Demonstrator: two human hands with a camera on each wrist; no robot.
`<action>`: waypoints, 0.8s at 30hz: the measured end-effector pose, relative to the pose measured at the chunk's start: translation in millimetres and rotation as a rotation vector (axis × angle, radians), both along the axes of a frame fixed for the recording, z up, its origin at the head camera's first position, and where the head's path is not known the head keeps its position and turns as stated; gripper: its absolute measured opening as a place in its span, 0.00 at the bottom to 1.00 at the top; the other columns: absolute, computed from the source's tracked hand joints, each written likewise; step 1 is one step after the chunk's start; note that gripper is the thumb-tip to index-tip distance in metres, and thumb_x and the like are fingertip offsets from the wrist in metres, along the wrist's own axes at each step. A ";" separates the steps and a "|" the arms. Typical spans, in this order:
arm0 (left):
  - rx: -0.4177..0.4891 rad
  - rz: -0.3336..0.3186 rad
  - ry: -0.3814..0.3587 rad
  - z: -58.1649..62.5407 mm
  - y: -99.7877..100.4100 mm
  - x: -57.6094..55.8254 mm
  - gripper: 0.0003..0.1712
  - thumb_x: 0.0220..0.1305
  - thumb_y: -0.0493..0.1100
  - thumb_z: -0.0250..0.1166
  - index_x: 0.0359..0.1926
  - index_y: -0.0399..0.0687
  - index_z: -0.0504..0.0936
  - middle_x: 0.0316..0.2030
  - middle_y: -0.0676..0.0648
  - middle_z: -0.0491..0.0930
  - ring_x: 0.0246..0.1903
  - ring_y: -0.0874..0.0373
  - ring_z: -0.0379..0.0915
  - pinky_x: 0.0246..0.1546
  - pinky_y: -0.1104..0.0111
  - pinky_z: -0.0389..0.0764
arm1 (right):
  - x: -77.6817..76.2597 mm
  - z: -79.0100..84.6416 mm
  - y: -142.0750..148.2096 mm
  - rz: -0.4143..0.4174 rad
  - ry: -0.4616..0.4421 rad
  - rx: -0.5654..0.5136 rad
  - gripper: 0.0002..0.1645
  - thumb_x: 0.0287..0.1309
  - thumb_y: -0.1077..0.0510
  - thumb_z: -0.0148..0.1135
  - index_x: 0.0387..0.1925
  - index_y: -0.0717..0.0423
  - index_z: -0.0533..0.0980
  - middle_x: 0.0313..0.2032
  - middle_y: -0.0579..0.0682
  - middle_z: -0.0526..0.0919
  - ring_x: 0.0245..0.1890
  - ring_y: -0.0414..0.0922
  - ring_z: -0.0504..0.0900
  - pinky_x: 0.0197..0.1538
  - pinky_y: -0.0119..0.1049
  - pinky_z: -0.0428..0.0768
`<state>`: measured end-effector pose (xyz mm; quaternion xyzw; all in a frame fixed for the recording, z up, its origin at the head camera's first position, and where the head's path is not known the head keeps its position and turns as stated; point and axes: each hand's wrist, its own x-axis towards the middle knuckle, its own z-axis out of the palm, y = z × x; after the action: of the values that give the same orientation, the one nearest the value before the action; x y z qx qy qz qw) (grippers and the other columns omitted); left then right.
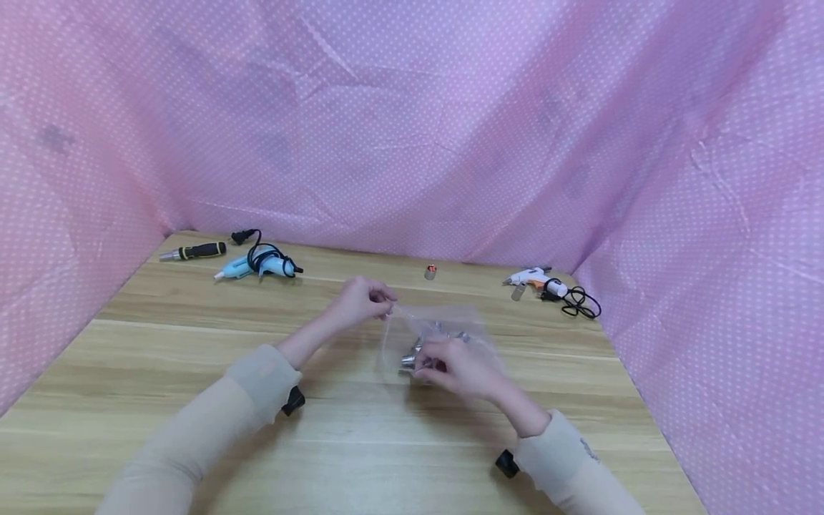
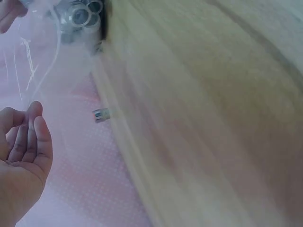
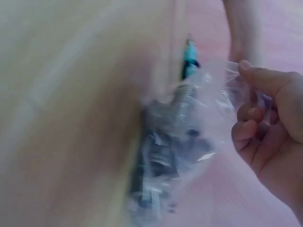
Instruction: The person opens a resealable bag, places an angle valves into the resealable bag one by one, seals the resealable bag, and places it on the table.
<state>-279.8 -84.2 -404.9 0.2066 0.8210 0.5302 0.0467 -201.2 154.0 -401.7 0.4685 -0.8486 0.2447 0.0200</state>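
Observation:
A clear plastic bag (image 1: pixel 460 315) with several shiny metal sockets (image 2: pixel 79 16) in it is stretched between both hands above the wooden table. My left hand (image 1: pixel 360 304) pinches its upper left corner between thumb and fingertips. At the near edge, my right hand (image 1: pixel 458 365) pinches the plastic between thumb and index finger, in front of part of the contents. In the right wrist view the bagged metal pieces (image 3: pixel 163 156) hang blurred beside the right hand (image 3: pixel 274 127). Whether the bag's mouth is sealed cannot be told.
Along the back of the table (image 1: pixel 161 343) lie a black-and-yellow-handled screwdriver (image 1: pixel 203 250), a light blue glue gun (image 1: pixel 238 268) with wound cord, a red-topped small metal cylinder (image 1: pixel 430 272), a white glue gun (image 1: pixel 529 276) and another small cylinder (image 1: pixel 518 292). Pink dotted cloth (image 1: pixel 412 143) surrounds it.

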 end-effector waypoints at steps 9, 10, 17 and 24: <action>-0.041 0.080 0.192 51.4 -10.2 12.1 0.03 0.53 0.35 0.64 0.29 0.40 0.84 0.21 0.48 0.83 0.20 0.56 0.80 0.20 0.68 0.81 | -6.9 53.9 28.2 -0.054 0.108 -0.289 0.05 0.54 0.68 0.62 0.32 0.57 0.76 0.23 0.44 0.77 0.19 0.33 0.69 0.19 0.24 0.71; -0.041 0.088 0.206 59.7 -11.1 14.4 0.03 0.53 0.35 0.64 0.29 0.40 0.84 0.21 0.48 0.83 0.20 0.55 0.80 0.19 0.69 0.81 | -8.4 61.2 31.4 -0.083 0.122 -0.306 0.06 0.54 0.68 0.62 0.32 0.57 0.76 0.22 0.43 0.76 0.19 0.33 0.68 0.19 0.25 0.71; -0.103 0.136 0.283 114.9 -13.9 27.9 0.04 0.53 0.38 0.63 0.28 0.43 0.84 0.21 0.49 0.82 0.20 0.56 0.78 0.18 0.71 0.77 | -30.4 103.9 44.8 -0.081 -0.036 -0.455 0.06 0.58 0.75 0.54 0.32 0.64 0.71 0.24 0.54 0.73 0.17 0.44 0.73 0.18 0.29 0.72; -0.152 0.228 0.362 139.4 -27.1 35.8 0.07 0.54 0.40 0.62 0.23 0.44 0.83 0.18 0.49 0.81 0.18 0.58 0.74 0.16 0.72 0.73 | -55.5 108.2 38.6 0.074 -0.224 -0.526 0.07 0.55 0.77 0.52 0.31 0.68 0.65 0.33 0.56 0.70 0.25 0.45 0.77 0.30 0.31 0.80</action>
<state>-244.0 -111.3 -265.5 0.2001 0.8715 0.4231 -0.1462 -256.7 192.6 -293.5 0.4481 -0.7352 0.5072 0.0380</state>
